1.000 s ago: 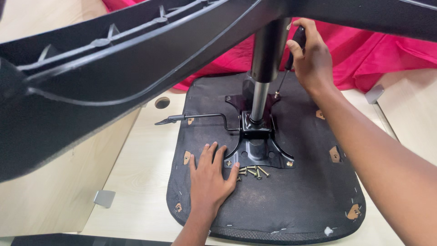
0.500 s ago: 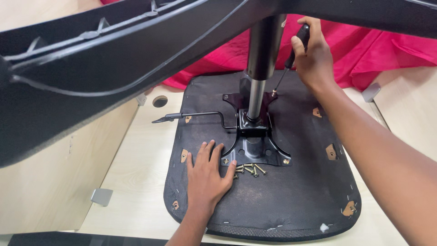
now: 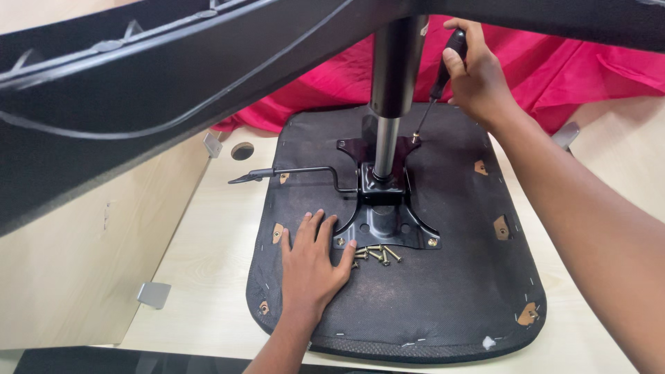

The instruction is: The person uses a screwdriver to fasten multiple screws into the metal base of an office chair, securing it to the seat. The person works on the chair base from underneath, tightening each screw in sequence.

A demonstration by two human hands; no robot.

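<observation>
An upturned black chair seat (image 3: pixel 443 291) lies on a light wooden table. A black metal mounting plate (image 3: pixel 384 218) with a gas-lift column (image 3: pixel 388 125) stands bolted at its centre. My left hand (image 3: pixel 312 263) rests flat on the seat underside, just left of the plate and touching a loose pile of brass screws (image 3: pixel 374 254). My right hand (image 3: pixel 474 73) grips a black-handled screwdriver (image 3: pixel 436 86), its tip set on a screw at the plate's far right corner. A height lever (image 3: pixel 291 172) sticks out to the left.
A black chair base arm (image 3: pixel 173 90) crosses the upper view, close to the camera. Red cloth (image 3: pixel 554 69) lies behind the seat. A wooden panel (image 3: pixel 69 263) with a metal bracket (image 3: pixel 154 294) stands at left. A round hole (image 3: pixel 242 150) is cut in the table.
My right hand with the screwdriver has stayed at the far right corner of the plate, shifting only slightly. My left hand remains flat on the seat.
</observation>
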